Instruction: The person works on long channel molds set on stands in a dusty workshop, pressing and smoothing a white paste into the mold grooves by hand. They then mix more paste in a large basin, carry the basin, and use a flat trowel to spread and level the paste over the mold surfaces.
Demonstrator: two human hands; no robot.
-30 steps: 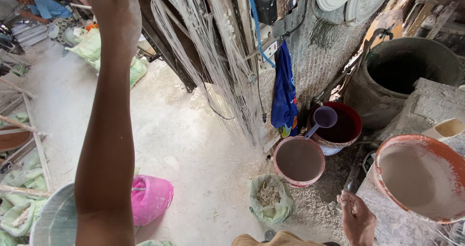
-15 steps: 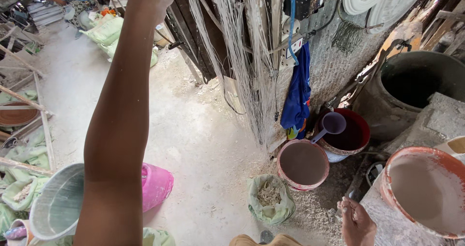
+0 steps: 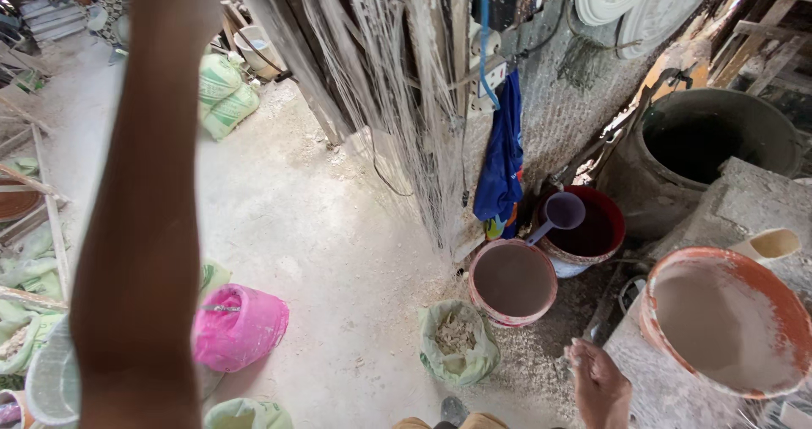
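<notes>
— Well, from the head view, where did my hands sit?
— Right hand [image 3: 599,384] rested low, fingers loosely curled, holding nothing, just left of the plaster-coated orange basin [image 3: 726,322]. My left arm [image 3: 148,201] stretched up out of frame, so its fingers I couldn't tell.

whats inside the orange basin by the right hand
The orange basin holds a pale, whitish mix coating its inside up to the rim. Its bottom is covered by that mix. The right hand rests beside it, apart from it.
</notes>
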